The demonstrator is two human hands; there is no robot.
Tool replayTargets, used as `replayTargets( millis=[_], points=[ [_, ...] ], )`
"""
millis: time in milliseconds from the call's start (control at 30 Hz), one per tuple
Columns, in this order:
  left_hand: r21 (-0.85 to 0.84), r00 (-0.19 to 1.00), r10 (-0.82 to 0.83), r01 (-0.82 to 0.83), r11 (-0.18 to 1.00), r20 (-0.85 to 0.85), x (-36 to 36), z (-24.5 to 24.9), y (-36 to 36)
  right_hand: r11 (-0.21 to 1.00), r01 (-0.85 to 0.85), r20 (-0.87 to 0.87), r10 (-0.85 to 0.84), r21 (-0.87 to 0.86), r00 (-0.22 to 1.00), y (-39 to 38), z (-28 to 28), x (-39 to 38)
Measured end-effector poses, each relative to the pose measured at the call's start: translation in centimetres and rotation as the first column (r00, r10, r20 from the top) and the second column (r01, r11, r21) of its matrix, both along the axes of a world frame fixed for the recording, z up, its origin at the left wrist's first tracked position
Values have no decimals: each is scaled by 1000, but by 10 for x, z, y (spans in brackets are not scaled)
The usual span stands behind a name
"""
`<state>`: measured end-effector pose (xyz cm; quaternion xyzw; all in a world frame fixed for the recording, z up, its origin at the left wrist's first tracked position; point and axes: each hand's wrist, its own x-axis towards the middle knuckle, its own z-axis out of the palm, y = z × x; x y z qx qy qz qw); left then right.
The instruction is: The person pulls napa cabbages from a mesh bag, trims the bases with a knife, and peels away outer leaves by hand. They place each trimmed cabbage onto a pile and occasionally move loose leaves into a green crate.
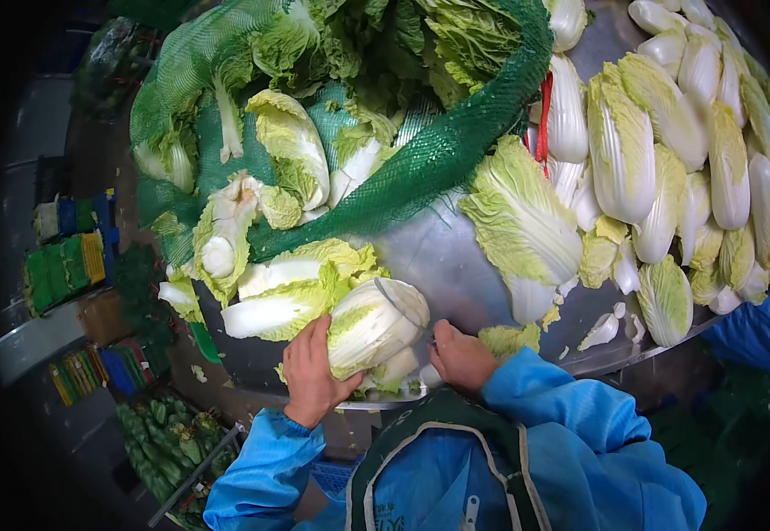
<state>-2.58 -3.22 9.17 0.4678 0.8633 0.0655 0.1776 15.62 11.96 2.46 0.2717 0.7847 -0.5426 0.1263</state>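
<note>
A Napa cabbage point(369, 332) lies tilted at the front edge of the metal table, its white base pointing right. My left hand point(310, 367) is wrapped round its left side, thumb below and fingers above. My right hand point(462, 358) is closed in a fist just right of the base, around what looks like a knife; its handle is hidden in the fist. A thin grey blade point(407, 299) curves across the cabbage's base. Loose cabbage leaves point(283, 296) lie just behind my left hand, and trimmed pieces point(394, 367) lie beneath the cabbage.
A green mesh sack point(456, 159) with cabbages and leaves spreads over the back left. One large cabbage point(527, 226) lies right of centre on the metal table point(420, 257). Several trimmed cabbages point(619, 146) are piled at the right. Green vegetables point(168, 442) fill a crate at lower left.
</note>
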Motion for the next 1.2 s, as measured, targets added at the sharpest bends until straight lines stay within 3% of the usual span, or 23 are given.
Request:
replayTargets(
  millis=[100, 167, 267, 400, 433, 467, 500, 567, 633, 700, 767, 833, 900, 967, 1000, 1033, 1100, 1133, 1200],
  points=[
    [24, 999, 17, -18, 1000, 37, -9, -6, 0, 998, -49, 49, 47, 49, 998, 2, -10, -13],
    [36, 998, 17, -19, 999, 55, -9, -9, -7, 980, -111, 224, 73, 163, 972, 0, -27, -22],
    [101, 997, 17, -23, 995, 69, -14, -16, -11, 973, -136, 281, 80, 185, 956, -2, -32, -30],
    [266, 990, 61, -93, 959, 126, -24, -25, -40, 965, -111, 161, 74, 238, 984, 8, -38, -24],
    [333, 985, 86, -132, 934, 150, -26, -28, -52, 972, 48, 154, -12, -229, 988, 24, -22, -28],
    [343, 987, 97, -136, 929, 128, -25, -30, -60, 743, 180, 184, -79, -645, 980, 34, -11, -33],
    [397, 980, 125, -177, 901, 153, -22, -31, -66, 749, 157, 159, -69, -644, 985, 34, -5, -38],
    [464, 976, 156, -211, 860, 154, -17, -29, -70, 514, 221, 123, -217, -829, 968, 32, 10, -53],
    [587, 981, 150, -194, 786, 124, -6, -30, -64, 553, 185, 77, -213, -813, 974, 36, 51, -69],
    [625, 973, 176, -229, 746, 148, 8, -44, -58, 735, 186, 86, -173, -652, 981, 49, 104, -81],
    [726, 855, 196, -513, 459, 481, 24, -57, -47, 811, 142, 13, -163, -568, 987, 45, 123, -82],
    [724, 831, 147, -542, 426, 536, 36, -46, -40, 975, 161, -405, -210, -152, 890, 31, 124, -82],
    [641, 633, -131, -715, 279, 763, 44, 13, -4, 978, 170, -427, -204, -118, 881, 14, 124, -81],
    [634, 643, -31, -744, 212, 765, 43, 13, -7, 979, 204, -474, -165, 31, 865, 0, 122, -77],
    [571, 581, 10, -803, 173, 814, 45, 16, -7, 972, 204, -538, -111, 115, 835, -5, 113, -76],
    [506, 516, 45, -852, 138, 856, 47, 20, -8, 976, 188, -532, -103, 107, 840, -9, 106, -75],
    [510, 520, 58, -850, 130, 852, 49, 22, -11, 978, 210, -552, -178, -5, 815, -6, 99, -78],
    [493, 499, 25, -861, 122, 866, 51, 24, -11, 974, 181, -367, -220, -139, 904, 0, 106, -79],
    [483, 484, -19, -869, 110, 875, 55, 27, -12, 982, 164, -286, -185, -94, 940, 22, 96, -85]
  ],
)
